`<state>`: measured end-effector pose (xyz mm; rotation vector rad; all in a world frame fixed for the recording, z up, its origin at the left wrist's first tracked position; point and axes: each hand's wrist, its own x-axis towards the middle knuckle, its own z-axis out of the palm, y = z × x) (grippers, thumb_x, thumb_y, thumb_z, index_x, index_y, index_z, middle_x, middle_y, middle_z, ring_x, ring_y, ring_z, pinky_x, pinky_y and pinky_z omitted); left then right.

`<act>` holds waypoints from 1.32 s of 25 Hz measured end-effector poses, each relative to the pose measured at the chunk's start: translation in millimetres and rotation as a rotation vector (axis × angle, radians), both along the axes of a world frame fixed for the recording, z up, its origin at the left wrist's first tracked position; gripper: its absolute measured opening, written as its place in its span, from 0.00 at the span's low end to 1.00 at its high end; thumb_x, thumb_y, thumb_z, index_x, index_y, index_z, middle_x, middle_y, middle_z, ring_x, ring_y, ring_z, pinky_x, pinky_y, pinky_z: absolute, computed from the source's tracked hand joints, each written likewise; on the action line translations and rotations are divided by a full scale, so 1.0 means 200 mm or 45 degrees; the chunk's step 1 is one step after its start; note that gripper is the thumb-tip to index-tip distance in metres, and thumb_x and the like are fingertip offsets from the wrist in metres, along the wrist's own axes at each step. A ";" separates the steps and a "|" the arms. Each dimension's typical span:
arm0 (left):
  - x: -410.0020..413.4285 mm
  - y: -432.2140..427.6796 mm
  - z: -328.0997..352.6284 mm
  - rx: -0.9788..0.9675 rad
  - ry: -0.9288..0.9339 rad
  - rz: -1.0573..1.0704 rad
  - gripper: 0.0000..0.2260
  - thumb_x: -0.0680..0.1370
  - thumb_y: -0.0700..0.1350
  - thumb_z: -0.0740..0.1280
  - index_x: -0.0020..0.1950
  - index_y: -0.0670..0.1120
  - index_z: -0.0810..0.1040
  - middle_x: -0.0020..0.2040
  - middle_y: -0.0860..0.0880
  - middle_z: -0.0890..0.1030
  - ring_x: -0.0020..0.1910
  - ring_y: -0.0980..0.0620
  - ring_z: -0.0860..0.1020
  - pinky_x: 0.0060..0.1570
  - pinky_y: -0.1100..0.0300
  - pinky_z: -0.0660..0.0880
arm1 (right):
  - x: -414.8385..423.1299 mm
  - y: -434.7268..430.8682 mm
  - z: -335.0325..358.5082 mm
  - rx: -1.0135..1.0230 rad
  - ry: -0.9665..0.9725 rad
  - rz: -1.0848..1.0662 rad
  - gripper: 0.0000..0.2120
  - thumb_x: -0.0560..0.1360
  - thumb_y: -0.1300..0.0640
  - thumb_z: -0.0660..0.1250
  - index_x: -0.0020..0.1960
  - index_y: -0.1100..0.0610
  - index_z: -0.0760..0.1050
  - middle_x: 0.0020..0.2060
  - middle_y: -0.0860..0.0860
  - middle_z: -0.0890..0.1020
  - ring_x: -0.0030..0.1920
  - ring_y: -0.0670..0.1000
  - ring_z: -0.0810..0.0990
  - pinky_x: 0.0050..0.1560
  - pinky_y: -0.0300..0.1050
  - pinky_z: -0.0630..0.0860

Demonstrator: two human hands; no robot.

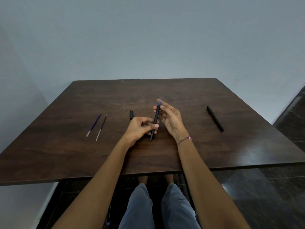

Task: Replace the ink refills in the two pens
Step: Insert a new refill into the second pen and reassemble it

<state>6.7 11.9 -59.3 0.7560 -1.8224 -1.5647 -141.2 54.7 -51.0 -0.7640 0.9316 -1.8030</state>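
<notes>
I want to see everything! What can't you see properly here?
Head view, held pen: its middle is covered by the left hand.
Head view, cap: its near end sits behind the left hand.
Head view, right hand: grip on the pen's top unclear, fingers behind it.
Head view, refills: tips too small.

**A:** Is your view bright enough?
**B:** No, it's dim. You get cool, even light on the wall [148, 38], with only faint shadows.
**A:** Any glare?
**B:** 1 pale sheen on the table [257, 154] at your right. The table's edges bow, and the frame corners go soft.
</notes>
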 end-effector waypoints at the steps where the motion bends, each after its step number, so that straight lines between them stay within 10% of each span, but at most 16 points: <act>1: 0.00 0.00 0.00 -0.003 -0.001 0.003 0.08 0.71 0.40 0.74 0.49 0.46 0.82 0.40 0.48 0.86 0.38 0.50 0.84 0.36 0.64 0.79 | 0.00 0.00 0.00 -0.005 -0.004 0.001 0.11 0.78 0.65 0.62 0.57 0.58 0.78 0.41 0.52 0.85 0.43 0.47 0.84 0.44 0.40 0.80; 23: 0.00 0.01 0.01 -0.030 -0.040 -0.032 0.08 0.70 0.41 0.75 0.47 0.45 0.82 0.39 0.47 0.85 0.36 0.52 0.84 0.35 0.65 0.78 | 0.01 -0.01 0.00 0.104 0.123 -0.066 0.08 0.76 0.57 0.68 0.39 0.54 0.72 0.31 0.47 0.72 0.34 0.45 0.71 0.36 0.39 0.75; 33: 0.00 0.01 0.01 -0.030 -0.036 -0.039 0.07 0.70 0.40 0.75 0.46 0.46 0.82 0.37 0.47 0.85 0.35 0.52 0.83 0.34 0.66 0.78 | 0.00 0.01 0.01 0.057 0.018 0.010 0.12 0.81 0.55 0.59 0.53 0.57 0.80 0.38 0.49 0.80 0.42 0.45 0.78 0.46 0.39 0.76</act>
